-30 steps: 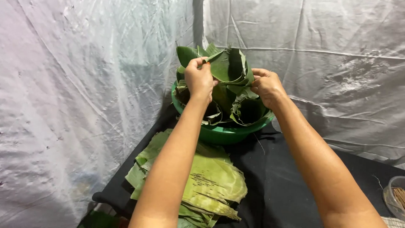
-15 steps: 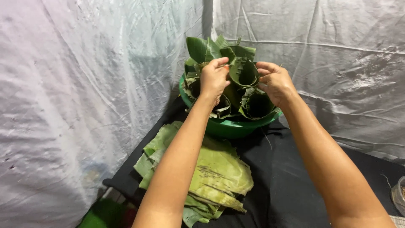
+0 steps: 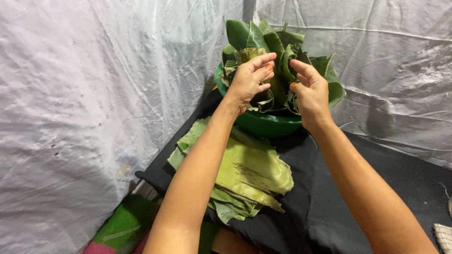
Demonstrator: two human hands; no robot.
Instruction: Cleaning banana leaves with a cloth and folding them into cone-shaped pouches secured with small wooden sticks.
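Note:
A green bowl (image 3: 263,125) at the back of the table is heaped with rolled banana-leaf cups (image 3: 278,44). My left hand (image 3: 248,81) rests on the pile's left side, fingers spread and touching a folded leaf. My right hand (image 3: 311,92) hovers at the pile's right side, fingers apart and curled, with nothing gripped in it. In front of the bowl lies a stack of flat cut banana leaves (image 3: 247,171), under my left forearm.
A black cloth (image 3: 339,197) covers the table. White plastic sheeting (image 3: 84,94) hangs close on the left and behind the bowl. A green and pink mat (image 3: 125,226) shows below the table's left edge. A woven item (image 3: 443,235) sits at the far right edge.
Both hands were pressing a rolled leaf into the top of the pile. They have since eased off it and their fingers have spread. The view has shifted slightly.

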